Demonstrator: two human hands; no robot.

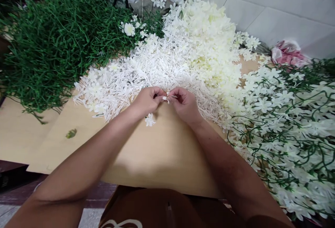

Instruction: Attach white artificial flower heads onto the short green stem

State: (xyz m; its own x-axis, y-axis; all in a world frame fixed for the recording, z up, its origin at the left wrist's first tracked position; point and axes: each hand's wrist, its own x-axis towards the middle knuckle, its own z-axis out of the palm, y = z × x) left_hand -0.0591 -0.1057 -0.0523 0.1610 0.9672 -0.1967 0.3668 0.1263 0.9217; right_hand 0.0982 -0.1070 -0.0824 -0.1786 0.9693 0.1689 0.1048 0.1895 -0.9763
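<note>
Left hand [147, 99] and right hand [184, 103] meet over the board [162, 151]; both pinch one small white flower piece [167, 98] at fingertips; keep grip close to the joint, push straight; stamen pile [157, 69] just behind.

I count two hands of mine, my left hand [146, 100] and my right hand [184, 104]. Four heaps lie around: one of green stems [52, 43], three of white flowers [209, 43]. One loose flower [150, 120] lies apart

Bare forearms, no sleeves; brown garment [157, 207] with white print below.
</note>
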